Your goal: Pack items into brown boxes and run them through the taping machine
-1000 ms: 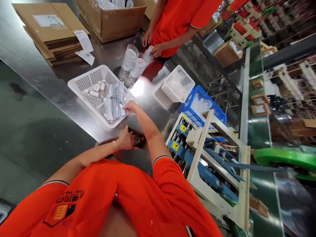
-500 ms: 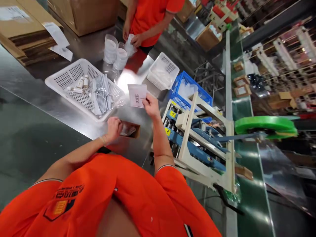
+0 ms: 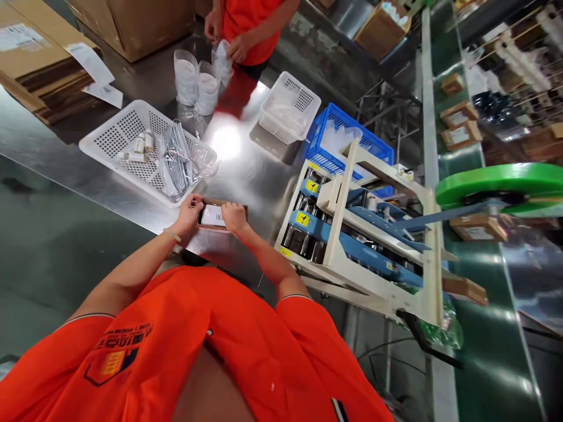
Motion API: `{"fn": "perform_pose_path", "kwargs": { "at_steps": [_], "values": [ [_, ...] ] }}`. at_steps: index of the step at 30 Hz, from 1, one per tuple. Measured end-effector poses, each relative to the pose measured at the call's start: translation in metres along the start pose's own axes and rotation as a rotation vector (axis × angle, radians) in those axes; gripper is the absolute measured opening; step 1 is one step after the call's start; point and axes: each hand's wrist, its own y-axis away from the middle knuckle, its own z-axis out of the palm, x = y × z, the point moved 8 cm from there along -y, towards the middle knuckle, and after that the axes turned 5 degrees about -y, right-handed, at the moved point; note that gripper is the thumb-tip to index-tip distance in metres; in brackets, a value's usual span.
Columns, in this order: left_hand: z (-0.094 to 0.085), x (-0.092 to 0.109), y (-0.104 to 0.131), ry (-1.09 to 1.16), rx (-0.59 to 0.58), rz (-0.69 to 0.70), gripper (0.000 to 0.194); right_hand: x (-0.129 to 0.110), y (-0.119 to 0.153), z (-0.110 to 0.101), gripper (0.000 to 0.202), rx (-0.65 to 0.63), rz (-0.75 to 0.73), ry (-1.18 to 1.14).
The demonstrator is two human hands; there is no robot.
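A small open cardboard box lies on the metal table near its front edge. Inside its opening is a flat white packet with dark printed characters. My left hand is closed on the box's left end, fingers bent at the rim. Over the right part of the box, my right hand has its fingers closed on the packet, partly covering it. Just beyond my left hand stands a white perforated basket holding several similar packets in clear plastic and a few small bottles.
Past the basket, a co-worker's hands handle clear plastic cups. A smaller white basket and a blue crate stand to the right, near a roller machine. Flattened cartons are stacked at the far left.
My right hand has brought the white packet down and left from above the table into the small box. My left hand has shifted slightly up and left along the box.
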Motion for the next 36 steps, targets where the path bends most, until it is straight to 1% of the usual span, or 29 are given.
{"fn": "perform_pose_path", "kwargs": {
  "at_steps": [1,3,4,5,6,7,8,9,11,12,13,14,15,16,17,19,20,21,22,24,25,26,27,29,30,32,34,35,36],
  "values": [
    [-0.001,0.0,0.0,0.003,0.0,-0.001,0.021,0.014,0.007,-0.01,0.039,0.1,0.036,-0.039],
    [-0.001,0.0,0.0,-0.013,-0.024,0.006,0.025,0.055,0.024,-0.024,0.032,0.27,0.187,-0.167],
    [0.002,0.0,0.001,-0.038,-0.055,0.01,0.027,0.076,0.032,-0.024,0.026,0.296,0.283,-0.254],
    [0.007,0.0,0.001,-0.084,-0.102,0.017,0.029,0.092,0.036,-0.018,0.018,0.27,0.364,-0.355],
    [0.015,0.0,0.002,-0.153,-0.166,0.032,0.032,0.101,0.037,-0.008,0.011,0.205,0.41,-0.466],
    [0.023,0.001,0.003,-0.242,-0.238,0.058,0.033,0.101,0.034,0.006,0.007,0.116,0.413,-0.569],
    [0.032,0.003,0.005,-0.343,-0.308,0.09,0.034,0.094,0.028,0.019,0.006,0.029,0.386,-0.636],
    [0.039,0.005,0.007,-0.445,-0.378,0.127,0.035,0.085,0.022,0.03,0.006,-0.041,0.35,-0.65],
    [0.052,0.01,0.013,-0.615,-0.532,0.217,0.036,0.066,0.009,0.044,0.006,-0.133,0.287,-0.564],
    [0.057,0.012,0.018,-0.668,-0.605,0.267,0.036,0.059,0.004,0.048,0.005,-0.162,0.269,-0.502],
    [0.061,0.014,0.024,-0.706,-0.658,0.312,0.033,0.054,-0.001,0.049,0.006,-0.186,0.256,-0.455],
    [0.063,0.016,0.029,-0.74,-0.679,0.344,0.029,0.052,-0.005,0.048,0.011,-0.213,0.244,-0.433],
    [0.064,0.016,0.033,-0.782,-0.655,0.36,0.023,0.052,-0.008,0.046,0.015,-0.239,0.229,-0.425],
    [0.062,0.017,0.034,-0.839,-0.577,0.356,0.018,0.054,-0.011,0.039,0.019,-0.239,0.214,-0.407],
    [0.059,0.017,0.036,-0.906,-0.461,0.336,0.015,0.058,-0.015,0.03,0.021,-0.201,0.205,-0.369],
    [0.054,0.018,0.04,-1.02,-0.235,0.302,0.018,0.065,-0.021,0.006,0.028,-0.044,0.176,-0.273],
    [0.053,0.02,0.043,-1.052,-0.163,0.306,0.023,0.065,-0.023,-0.002,0.039,0.025,0.145,-0.23],
    [0.054,0.021,0.045,-1.071,-0.126,0.321,0.031,0.062,-0.022,-0.004,0.057,0.05,0.105,-0.196],
    [0.054,0.021,0.046,-1.085,-0.123,0.342,0.039,0.057,-0.019,0.003,0.079,0.021,0.064,-0.176],
    [0.055,0.022,0.044,-1.127,-0.183,0.4,0.059,0.044,-0.004,0.031,0.117,-0.111,-0.002,-0.139],
    [0.055,0.021,0.043,-1.161,-0.242,0.433,0.069,0.038,0.005,0.046,0.128,-0.147,-0.011,-0.117],
    [0.056,0.019,0.042,-1.199,-0.321,0.47,0.077,0.034,0.015,0.057,0.133,-0.146,-0.011,-0.1],
    [0.058,0.016,0.042,-1.238,-0.413,0.507,0.083,0.031,0.023,0.066,0.134,-0.12,-0.01,-0.095],
    [0.061,0.008,0.045,-1.323,-0.569,0.567,0.096,0.027,0.033,0.077,0.128,-0.058,-0.025,-0.121],
    [0.062,0.004,0.046,-1.361,-0.61,0.589,0.103,0.028,0.034,0.079,0.123,-0.039,-0.037,-0.147],
    [0.068,0.001,0.042,-1.393,-0.628,0.618,0.11,0.037,0.029,0.078,0.115,-0.013,-0.057,-0.21],
    [0.083,0.003,0.031,-1.334,-0.63,0.65,0.107,0.058,0.021,0.071,0.11,0.046,-0.038,-0.295],
    [0.095,0.007,0.022,-1.268,-0.63,0.666,0.103,0.075,0.018,0.067,0.11,0.097,0.005,-0.348],
    [0.11,0.013,0.009,-1.185,-0.625,0.679,0.099,0.096,0.018,0.064,0.109,0.167,0.084,-0.402]
  ]
}}
